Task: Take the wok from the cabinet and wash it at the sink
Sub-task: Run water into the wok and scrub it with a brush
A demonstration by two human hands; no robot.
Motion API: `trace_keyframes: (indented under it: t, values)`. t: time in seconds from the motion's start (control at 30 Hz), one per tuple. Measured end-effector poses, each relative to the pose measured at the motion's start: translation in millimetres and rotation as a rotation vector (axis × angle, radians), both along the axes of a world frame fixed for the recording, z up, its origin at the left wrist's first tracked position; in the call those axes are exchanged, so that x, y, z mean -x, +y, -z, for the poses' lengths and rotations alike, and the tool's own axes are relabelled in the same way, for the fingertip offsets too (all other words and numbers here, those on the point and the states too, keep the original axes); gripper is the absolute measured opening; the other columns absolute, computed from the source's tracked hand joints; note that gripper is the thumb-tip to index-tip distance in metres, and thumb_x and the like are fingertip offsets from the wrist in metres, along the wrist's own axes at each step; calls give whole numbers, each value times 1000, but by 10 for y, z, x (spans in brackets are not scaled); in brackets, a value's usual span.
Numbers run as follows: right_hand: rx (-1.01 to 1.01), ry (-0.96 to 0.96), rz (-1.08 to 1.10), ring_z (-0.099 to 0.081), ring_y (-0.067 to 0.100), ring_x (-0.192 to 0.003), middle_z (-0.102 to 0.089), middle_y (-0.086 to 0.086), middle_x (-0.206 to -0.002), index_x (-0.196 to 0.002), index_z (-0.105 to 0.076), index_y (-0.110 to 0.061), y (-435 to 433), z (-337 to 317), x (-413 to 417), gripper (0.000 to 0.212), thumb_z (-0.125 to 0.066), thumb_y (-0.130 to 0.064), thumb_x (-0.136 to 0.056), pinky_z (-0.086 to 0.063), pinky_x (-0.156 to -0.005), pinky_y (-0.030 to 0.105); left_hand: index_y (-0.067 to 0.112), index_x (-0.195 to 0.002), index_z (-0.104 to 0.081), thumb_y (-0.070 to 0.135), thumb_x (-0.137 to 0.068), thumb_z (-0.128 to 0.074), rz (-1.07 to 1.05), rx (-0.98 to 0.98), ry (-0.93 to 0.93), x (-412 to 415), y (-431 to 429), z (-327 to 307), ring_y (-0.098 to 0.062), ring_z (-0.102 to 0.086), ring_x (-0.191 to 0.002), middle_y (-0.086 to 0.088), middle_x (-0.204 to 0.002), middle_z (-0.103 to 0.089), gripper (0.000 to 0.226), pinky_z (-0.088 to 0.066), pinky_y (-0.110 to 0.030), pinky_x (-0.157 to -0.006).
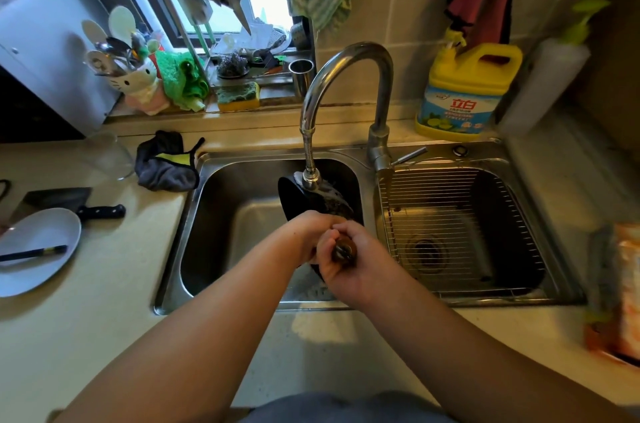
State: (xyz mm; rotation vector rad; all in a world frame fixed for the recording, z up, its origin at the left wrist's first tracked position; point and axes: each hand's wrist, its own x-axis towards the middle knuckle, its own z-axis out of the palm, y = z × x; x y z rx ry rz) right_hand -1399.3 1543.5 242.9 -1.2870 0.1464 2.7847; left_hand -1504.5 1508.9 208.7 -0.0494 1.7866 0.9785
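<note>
The black wok [294,196] stands tilted on its edge in the left basin of the steel sink [214,215]. Water from the tap's flexible spout [311,177] runs onto its far side. My right hand [360,267] grips the wok's brown handle [343,249], whose end points toward me. My left hand [311,232] is closed next to it, on the handle or the wok's near rim; which one is hidden. Much of the wok is covered by both hands.
A wire rack [450,232] sits in the right basin. A yellow detergent jug [464,93] stands behind it. Left on the counter lie a grey cloth [166,163], a cleaver [69,204] and a white plate [38,249] with chopsticks. A sponge [239,95] is on the sill.
</note>
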Motion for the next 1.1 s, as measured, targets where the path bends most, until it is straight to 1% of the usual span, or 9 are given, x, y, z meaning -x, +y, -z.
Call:
trace_keyframes:
  t: [0.13, 0.27, 0.33, 0.4, 0.57, 0.73, 0.83, 0.97, 1.1]
  values:
    - [9, 20, -55, -60, 21, -34, -59, 24, -48, -128, -49, -4, 90, 1, 50, 39, -62, -10, -92, -51, -32, 24, 6, -74, -60, 25, -92, -61, -12, -29, -16, 47, 33, -7, -18, -59, -67, -7, -68, -59, 26, -48, -33, -88]
    - [-29, 36, -136, -59, 20, -33, -58, 20, -48, -120, -47, -2, 138, -18, 152, 32, -61, -12, -94, -52, -32, 23, 7, -79, -60, 30, -93, -60, -18, -51, 7, 123, 17, -20, -21, -63, -76, -7, -73, -62, 28, -52, -37, -93]
    - [-72, 39, -189, -58, 18, -33, -58, 17, -48, -118, -47, -2, 125, -9, 197, 29, -59, -10, -94, -51, -32, 23, 7, -77, -60, 29, -92, -61, -45, -57, 43, 145, -21, -16, -18, -63, -67, -5, -68, -62, 27, -55, -33, -77]
    - [-124, 31, -245, -58, 17, -34, -57, 14, -51, -117, -48, -2, 79, 13, 220, 26, -58, -10, -94, -50, -32, 21, 7, -76, -60, 26, -90, -63, -79, -67, 86, 148, -79, 14, -16, -59, -58, -5, -63, -60, 25, -50, -28, -63]
    - [-315, -34, -442, -55, 11, -38, -53, 8, -67, -114, -49, -2, -58, 99, 241, 22, -56, -12, -96, -46, -31, 18, 3, -74, -60, 16, -84, -65, -180, -135, 115, 133, -273, 170, -19, -55, -56, -8, -62, -55, 16, -45, -30, -58]
    - [-472, -33, -637, -53, 9, -42, -52, 5, -65, -89, -54, -6, -109, 138, 195, 11, -51, -12, -98, -43, -34, 16, 8, -75, -58, 19, -88, -62, -206, -175, 96, 122, -456, 278, -14, -50, -41, -2, -50, -52, 19, -40, -26, -45]
    - [-547, -30, -734, -52, 8, -38, -50, 4, -64, -86, -53, -8, -172, 203, 195, 13, -49, -11, -98, -41, -33, 16, 5, -82, -60, 18, -89, -60, -257, -211, 45, 89, -556, 327, -19, -53, -50, -8, -62, -55, 15, -42, -30, -51]
    - [-652, -45, -851, -51, 9, -36, -50, 5, -62, -79, -53, -8, -230, 273, 198, 17, -49, -6, -95, -41, -34, 16, 5, -81, -67, 14, -91, -57, -327, -262, -32, 61, -673, 406, -26, -61, -74, -12, -78, -65, 17, -49, -41, -77]
    - [-799, -63, -960, -49, 10, -38, -48, 7, -62, -75, -53, -8, -266, 308, 167, 18, -50, -3, -92, -40, -34, 16, 3, -87, -64, 10, -94, -54, -422, -273, -89, 33, -713, 477, -21, -64, -69, -9, -79, -69, 14, -52, -35, -69]
